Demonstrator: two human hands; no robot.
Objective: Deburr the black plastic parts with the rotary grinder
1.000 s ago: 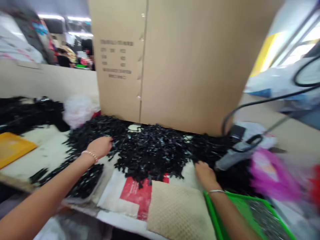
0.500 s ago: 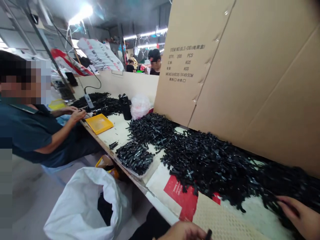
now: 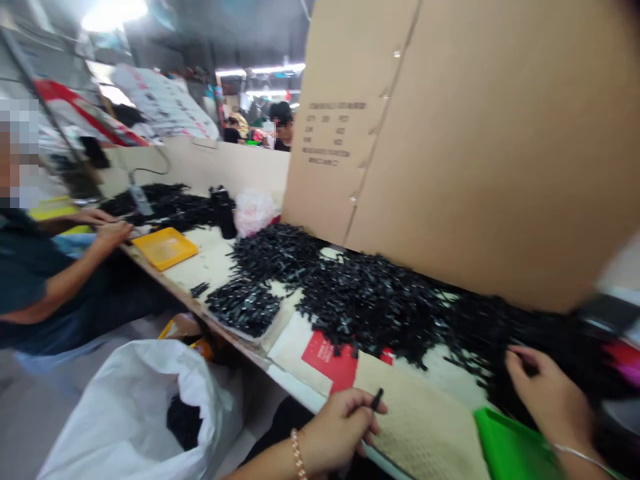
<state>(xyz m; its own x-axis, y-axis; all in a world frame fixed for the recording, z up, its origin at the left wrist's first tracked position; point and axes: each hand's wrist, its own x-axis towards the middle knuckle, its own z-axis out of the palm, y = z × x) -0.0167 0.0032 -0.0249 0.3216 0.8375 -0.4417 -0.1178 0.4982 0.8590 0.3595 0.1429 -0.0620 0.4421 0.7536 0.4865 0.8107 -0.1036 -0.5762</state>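
My left hand (image 3: 343, 427), with a beaded bracelet at its wrist, pinches a short black plastic piece (image 3: 377, 399) between thumb and fingers, above a tan textured mat (image 3: 415, 427). At the right, my right hand (image 3: 553, 393) touches the edge of a heap of black strip-like pieces (image 3: 370, 300). Its fingers are curled together, and whatever they grip blends into the dark heap. A green tray (image 3: 515, 443) lies just below that hand. Farther left, a shallow tray (image 3: 245, 307) holds many similar black pieces in rough rows.
A large cardboard sheet (image 3: 450, 153) stands upright behind the heap. An open white sack (image 3: 115, 400) is on the floor at left. A co-worker's hands (image 3: 113, 230) are by a yellow tray (image 3: 165, 247). A black bottle (image 3: 225, 213) stands beside a pink-white plastic bag (image 3: 255, 212).
The view has swung to the right, bringing the green tray and more of both hands into sight. My left hand still holds the black piece; my right hand remains at the heap.
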